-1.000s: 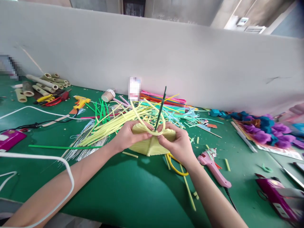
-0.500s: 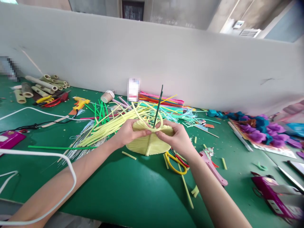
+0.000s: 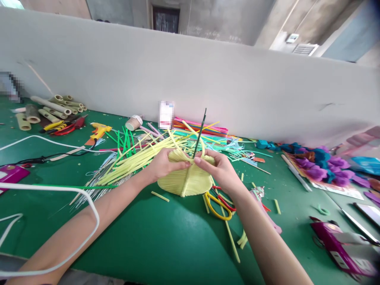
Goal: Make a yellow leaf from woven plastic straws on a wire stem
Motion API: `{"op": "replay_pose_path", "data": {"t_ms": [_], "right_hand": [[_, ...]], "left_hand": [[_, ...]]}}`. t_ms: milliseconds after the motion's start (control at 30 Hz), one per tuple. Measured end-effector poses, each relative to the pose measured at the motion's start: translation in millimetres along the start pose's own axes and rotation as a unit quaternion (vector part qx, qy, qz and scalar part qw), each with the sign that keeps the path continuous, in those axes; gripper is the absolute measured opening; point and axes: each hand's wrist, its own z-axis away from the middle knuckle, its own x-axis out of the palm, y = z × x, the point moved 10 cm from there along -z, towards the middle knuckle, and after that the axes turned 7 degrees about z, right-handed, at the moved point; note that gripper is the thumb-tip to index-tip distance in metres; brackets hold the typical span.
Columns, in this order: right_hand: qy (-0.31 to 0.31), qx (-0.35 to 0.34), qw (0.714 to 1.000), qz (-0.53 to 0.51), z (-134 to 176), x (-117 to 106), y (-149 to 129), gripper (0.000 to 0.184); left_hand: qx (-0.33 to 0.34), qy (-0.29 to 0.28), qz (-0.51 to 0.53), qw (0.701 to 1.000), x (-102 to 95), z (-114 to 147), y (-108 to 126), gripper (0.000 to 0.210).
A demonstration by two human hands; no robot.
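A pale yellow ribbed leaf shape made of pipe cleaners [image 3: 184, 182] hangs upright above the green table, with a raised rib down its middle. My left hand [image 3: 162, 164] is closed on its upper left edge, thumb in front. My right hand [image 3: 215, 166] pinches the upper right edge, the thumb near the centre. A thin dark green stick [image 3: 200, 132] rises from between the hands, its lower end hidden. Loose yellow pipe-cleaner ends curve up behind the leaf. Just below my right hand lie scissors with yellow and red handles [image 3: 218, 208].
Behind the hands lies a heap of yellow pipe cleaners [image 3: 133, 162]. A yellow glue gun [image 3: 100, 130] and bamboo tubes [image 3: 53, 107] are at left. Purple and blue flowers [image 3: 326, 166] lie at right, near a magenta power strip [image 3: 341, 245]. A white cable frame [image 3: 92, 209] crosses the left forearm.
The yellow loop over the leaf's top has opened, and its strand end now points up behind the leaf. My right fingers have shifted slightly; both hands keep their hold.
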Motion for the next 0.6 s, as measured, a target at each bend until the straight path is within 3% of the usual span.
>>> {"op": "replay_pose_path", "data": {"t_ms": [600], "right_hand": [[-0.01, -0.009, 1.0, 0.027, 3.0, 1.0, 2.7, 0.029]], "left_hand": [[0.012, -0.027, 0.023, 0.999, 6.7, 6.3, 8.1, 0.028]]}}
